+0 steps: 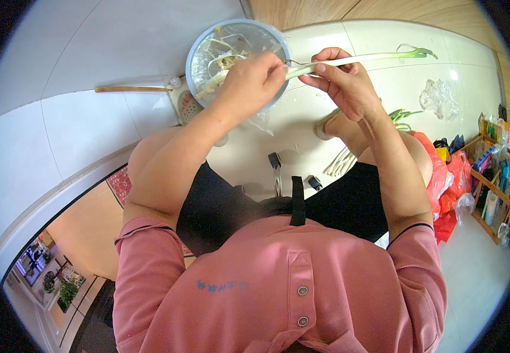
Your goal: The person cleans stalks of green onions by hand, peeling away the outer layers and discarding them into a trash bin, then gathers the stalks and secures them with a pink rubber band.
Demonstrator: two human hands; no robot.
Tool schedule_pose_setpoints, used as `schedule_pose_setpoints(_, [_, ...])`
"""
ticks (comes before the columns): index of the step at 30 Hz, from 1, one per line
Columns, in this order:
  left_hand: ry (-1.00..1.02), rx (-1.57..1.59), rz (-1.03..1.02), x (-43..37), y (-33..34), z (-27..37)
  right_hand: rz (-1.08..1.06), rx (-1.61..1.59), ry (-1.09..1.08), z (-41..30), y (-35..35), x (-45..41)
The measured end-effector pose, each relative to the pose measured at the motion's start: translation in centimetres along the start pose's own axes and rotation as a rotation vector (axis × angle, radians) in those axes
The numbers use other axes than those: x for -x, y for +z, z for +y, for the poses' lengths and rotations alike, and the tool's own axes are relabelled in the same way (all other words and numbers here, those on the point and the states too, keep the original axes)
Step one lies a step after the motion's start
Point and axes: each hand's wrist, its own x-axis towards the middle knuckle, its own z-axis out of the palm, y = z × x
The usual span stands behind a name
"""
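Observation:
A long white-stemmed green onion (374, 57) lies across both hands, its green tip pointing right. My right hand (343, 81) has its stem between thumb and fingers. At the stem's left end, my left hand (259, 81) pinches with thumb and forefinger; a thin strip of peel trails between the hands. Below and behind my left hand stands a round blue-rimmed bin (194, 44) lined with clear plastic, with onion peelings and roots (224, 57) inside. More onion stalks (342, 162) lie on the floor by my right leg, their green leaves (403, 117) showing beyond it.
A crumpled clear plastic bag (439, 99) lies on the tiled floor. Red plastic bags (458, 176) and a wooden rack (493, 187) with bottles and packets stand at the right. A wooden stick (133, 89) rests by the left wall. Metal stool legs (277, 176) show between my legs.

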Motion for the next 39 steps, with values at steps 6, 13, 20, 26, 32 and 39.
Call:
schedule_pose_setpoints(6, [0.12, -0.197, 0.099, -0.2, -0.5, -0.1, 0.112, -0.055, -0.006, -1.3, -1.0, -0.3])
schedule_pose_setpoints(13, [0.125, -0.088, -0.206, -0.4, -2.0, -0.4, -0.043, -0.042, 0.101, -2.0, -0.7, -0.2])
schedule_pose_setpoints(20, [0.273, -0.212, 0.041, -0.2, -1.7, -0.3, 0.01, -0.009, 0.047, -1.5, 0.9, -0.3])
schedule_pose_setpoints(26, [0.089, -0.015, 0.059, -0.4, -2.2, 0.9, -0.005, -0.06, 0.02, -1.6, 1.9, -0.8])
schedule_pose_setpoints(32, [0.257, -0.233, 0.055, -0.2, -3.5, 0.0, -0.016, -0.065, 0.016, -2.0, 1.6, -0.9])
schedule_pose_setpoints(39, [0.53, -0.436, 0.21, -0.6, -4.3, -0.1, 0.035, -0.132, 0.02, -2.8, 0.4, -1.0])
